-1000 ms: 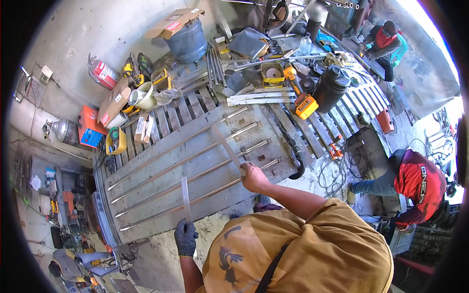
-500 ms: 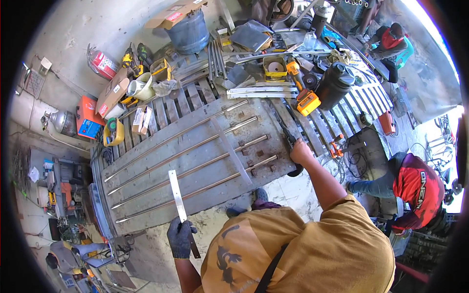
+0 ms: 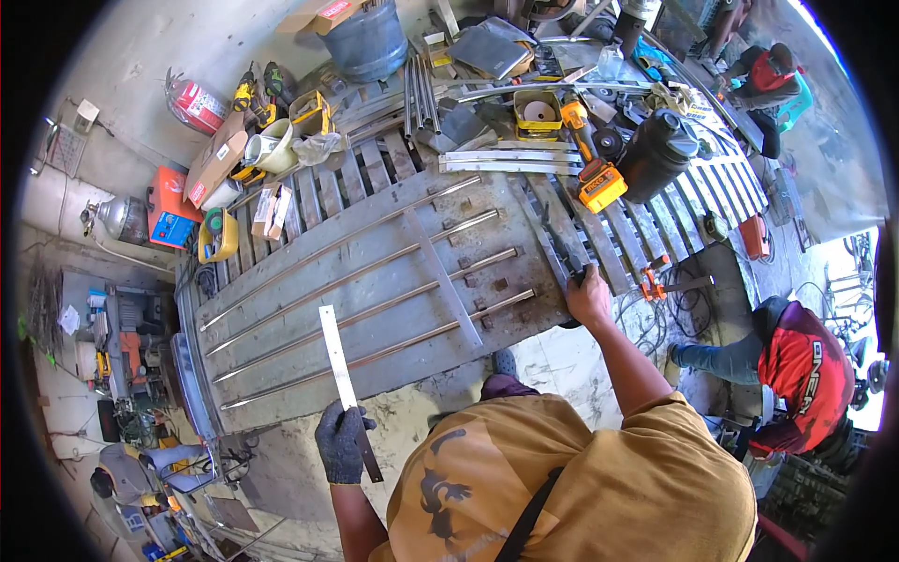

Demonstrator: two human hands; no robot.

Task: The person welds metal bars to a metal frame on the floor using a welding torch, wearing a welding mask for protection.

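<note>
My left hand [image 3: 343,445], in a dark knitted glove, is closed around a flat metal strip [image 3: 333,351] with small holes. The strip's bright part points up over the table's near edge; a darker end hangs below my fist. My bare right hand [image 3: 589,298] is closed on a dark tool [image 3: 578,275] at the right edge of the metal-topped table [image 3: 529,220]. My fingers hide most of that tool, so its kind is unclear. Several thin metal rods [image 3: 370,317] lie side by side on the tabletop, with a flat bar [image 3: 440,276] across them.
Beyond the tabletop, a slatted bench carries a yellow cordless tool [image 3: 596,178], a black jug [image 3: 653,155], metal strips [image 3: 510,161] and boxes. An orange clamp [image 3: 655,279] is right of my hand. One person in red [image 3: 803,365] bends at right; another sits at far right.
The view has shifted slightly. My right hand has moved a little right, and the dark round part below it is now mostly hidden. My left hand still grips the strip.
</note>
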